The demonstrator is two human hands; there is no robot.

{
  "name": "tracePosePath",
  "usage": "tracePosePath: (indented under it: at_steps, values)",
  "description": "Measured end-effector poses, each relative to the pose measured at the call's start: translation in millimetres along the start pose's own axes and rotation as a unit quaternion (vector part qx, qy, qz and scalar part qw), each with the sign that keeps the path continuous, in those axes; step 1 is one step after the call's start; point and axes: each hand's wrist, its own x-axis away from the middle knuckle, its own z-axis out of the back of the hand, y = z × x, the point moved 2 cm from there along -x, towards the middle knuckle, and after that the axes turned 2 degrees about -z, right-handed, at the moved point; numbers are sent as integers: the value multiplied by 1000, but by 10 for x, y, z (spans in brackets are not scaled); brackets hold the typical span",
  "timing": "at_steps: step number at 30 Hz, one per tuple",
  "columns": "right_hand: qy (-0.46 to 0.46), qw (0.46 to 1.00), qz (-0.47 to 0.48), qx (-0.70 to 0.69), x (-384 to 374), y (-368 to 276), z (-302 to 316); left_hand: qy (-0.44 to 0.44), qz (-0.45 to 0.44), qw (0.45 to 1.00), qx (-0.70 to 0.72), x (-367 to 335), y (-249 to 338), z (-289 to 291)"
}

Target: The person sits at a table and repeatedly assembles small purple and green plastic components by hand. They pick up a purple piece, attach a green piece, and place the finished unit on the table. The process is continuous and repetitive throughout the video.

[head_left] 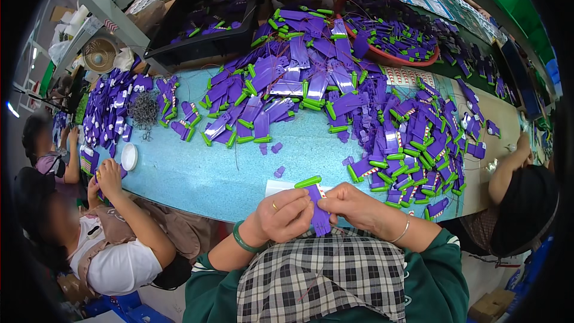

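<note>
Between my two hands, close to my checked apron, is a purple hand-shaped plastic piece (320, 220) with a rounded green end (308, 182) and a red-and-white striped strip along its side. My left hand (283, 215) pinches it from the left, fingers curled. From the other side, my right hand (348, 206) grips it near the striped strip with thumb and fingers together. Its purple fingers point down toward me. Just beyond my hands lies a small loose purple part (279, 171) on the pale blue tabletop (227, 167).
A big heap of purple-and-green pieces (299, 66) fills the table's far middle, with a striped-strip pile (418, 143) at right. Behind stand a black bin (206, 52) and a red basin (412, 63). Co-workers sit left (122, 257) and right (520, 197); a white dish (129, 157) lies left.
</note>
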Motion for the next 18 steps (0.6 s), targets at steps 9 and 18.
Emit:
tracePosePath:
  at_steps: [9,18]
  values:
    - [212,862,341,310,128,-163,199,25,242,955,169,-86,-143,-244]
    - [202,933,298,4,26,-76,515,-168,293,933,-125,-142,-1220,-491]
